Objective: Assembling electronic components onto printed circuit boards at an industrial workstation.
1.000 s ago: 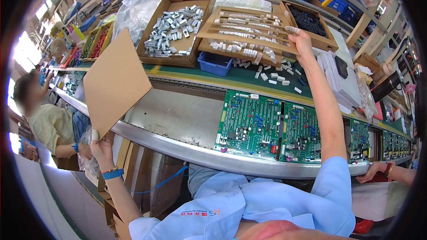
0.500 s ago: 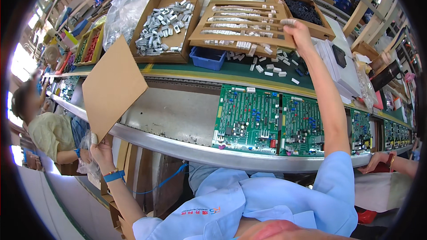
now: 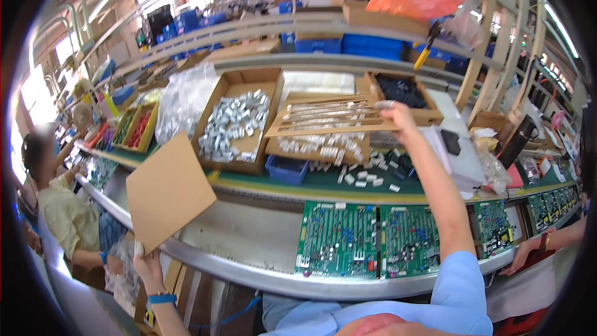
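The left hand (image 3: 148, 267) is pinching a plain cardboard sheet (image 3: 169, 190) at its lowest corner, the thumb pressing on the face; the fingers behind are largely hiding from view. The sheet is standing clear above the near metal rail (image 3: 249, 275), left of the circuit boards (image 3: 336, 239). The right hand (image 3: 398, 121) is gripping a slotted cardboard panel (image 3: 329, 130) at its right end, above loose white parts (image 3: 323, 147), toward the far edge of the green table (image 3: 245, 182); its underside fingers are not showing. Both pieces are appearing light, fairly stiff and unlikely to slip. The corner hold is probably leaving the sheet prone to twisting; mid-edge is seeming steadier. The panel's narrow strips are looking bendable, so its solid end border is offering the safer hold.
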Demonstrator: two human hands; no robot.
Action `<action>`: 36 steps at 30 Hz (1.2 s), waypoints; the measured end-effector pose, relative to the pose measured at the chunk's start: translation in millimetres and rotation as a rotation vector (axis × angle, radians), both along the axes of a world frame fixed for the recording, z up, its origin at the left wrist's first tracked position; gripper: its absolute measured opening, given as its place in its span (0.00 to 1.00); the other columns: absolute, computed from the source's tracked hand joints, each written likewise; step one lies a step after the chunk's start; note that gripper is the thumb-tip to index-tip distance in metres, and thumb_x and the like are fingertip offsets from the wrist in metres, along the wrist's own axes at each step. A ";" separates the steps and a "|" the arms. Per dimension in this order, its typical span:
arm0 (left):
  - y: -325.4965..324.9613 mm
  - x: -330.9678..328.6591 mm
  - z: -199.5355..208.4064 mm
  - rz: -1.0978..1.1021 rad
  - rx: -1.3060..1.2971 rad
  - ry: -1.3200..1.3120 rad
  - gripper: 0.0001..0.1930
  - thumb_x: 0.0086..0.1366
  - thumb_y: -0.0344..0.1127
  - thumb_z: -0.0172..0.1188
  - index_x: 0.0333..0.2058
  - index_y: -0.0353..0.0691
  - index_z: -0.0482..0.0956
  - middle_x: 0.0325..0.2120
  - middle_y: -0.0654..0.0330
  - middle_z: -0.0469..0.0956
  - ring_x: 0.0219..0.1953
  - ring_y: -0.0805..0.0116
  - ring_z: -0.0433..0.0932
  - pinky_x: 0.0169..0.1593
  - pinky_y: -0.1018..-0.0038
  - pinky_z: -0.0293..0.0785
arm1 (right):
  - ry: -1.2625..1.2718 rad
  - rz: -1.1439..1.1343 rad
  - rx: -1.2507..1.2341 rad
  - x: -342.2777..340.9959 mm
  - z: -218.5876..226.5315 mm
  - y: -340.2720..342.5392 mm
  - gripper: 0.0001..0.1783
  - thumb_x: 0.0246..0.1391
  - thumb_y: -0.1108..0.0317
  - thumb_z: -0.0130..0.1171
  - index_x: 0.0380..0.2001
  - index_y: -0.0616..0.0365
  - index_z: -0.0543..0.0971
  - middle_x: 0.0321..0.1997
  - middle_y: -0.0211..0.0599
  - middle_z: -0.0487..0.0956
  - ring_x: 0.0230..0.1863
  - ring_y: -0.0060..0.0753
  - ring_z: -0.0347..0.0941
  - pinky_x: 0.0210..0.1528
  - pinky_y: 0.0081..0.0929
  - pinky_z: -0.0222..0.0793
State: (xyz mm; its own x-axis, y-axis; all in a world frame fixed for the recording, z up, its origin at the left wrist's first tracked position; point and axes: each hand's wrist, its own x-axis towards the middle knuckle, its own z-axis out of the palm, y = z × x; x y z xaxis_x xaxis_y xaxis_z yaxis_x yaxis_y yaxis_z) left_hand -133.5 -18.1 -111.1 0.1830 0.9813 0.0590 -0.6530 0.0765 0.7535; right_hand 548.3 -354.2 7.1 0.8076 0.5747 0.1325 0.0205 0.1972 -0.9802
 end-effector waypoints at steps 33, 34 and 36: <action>-7.5 -11.7 9.9 0.036 -0.074 0.039 0.17 0.68 0.35 0.49 0.51 0.31 0.68 0.47 0.53 0.74 0.48 0.61 0.75 0.52 0.67 0.74 | -0.121 -0.075 -0.106 -0.5 28.9 -29.1 0.16 0.49 0.80 0.49 0.40 0.60 0.80 0.37 0.38 0.79 0.37 0.29 0.75 0.40 0.26 0.71; -4.4 -13.3 7.7 0.029 -0.057 0.038 0.17 0.67 0.35 0.50 0.51 0.31 0.68 0.47 0.53 0.74 0.47 0.62 0.75 0.51 0.68 0.75 | -0.169 -0.122 -0.176 -0.7 26.1 -25.8 0.16 0.49 0.80 0.49 0.40 0.60 0.80 0.37 0.38 0.79 0.35 0.29 0.75 0.37 0.25 0.72; -3.0 -11.9 8.4 0.020 -0.044 0.041 0.17 0.67 0.35 0.51 0.51 0.31 0.68 0.47 0.53 0.75 0.47 0.63 0.76 0.50 0.69 0.75 | -0.156 -0.131 -0.190 -0.2 26.6 -22.3 0.15 0.49 0.79 0.50 0.40 0.59 0.80 0.36 0.38 0.79 0.33 0.28 0.75 0.30 0.23 0.71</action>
State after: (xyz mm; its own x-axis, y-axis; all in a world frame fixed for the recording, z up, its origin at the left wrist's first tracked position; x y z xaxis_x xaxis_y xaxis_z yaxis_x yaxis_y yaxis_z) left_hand -145.4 -21.1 -102.7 0.1644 0.9864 0.0083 -0.6237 0.0974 0.7756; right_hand 548.1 -376.5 33.8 0.8549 0.4932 0.1611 0.1877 -0.0046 -0.9822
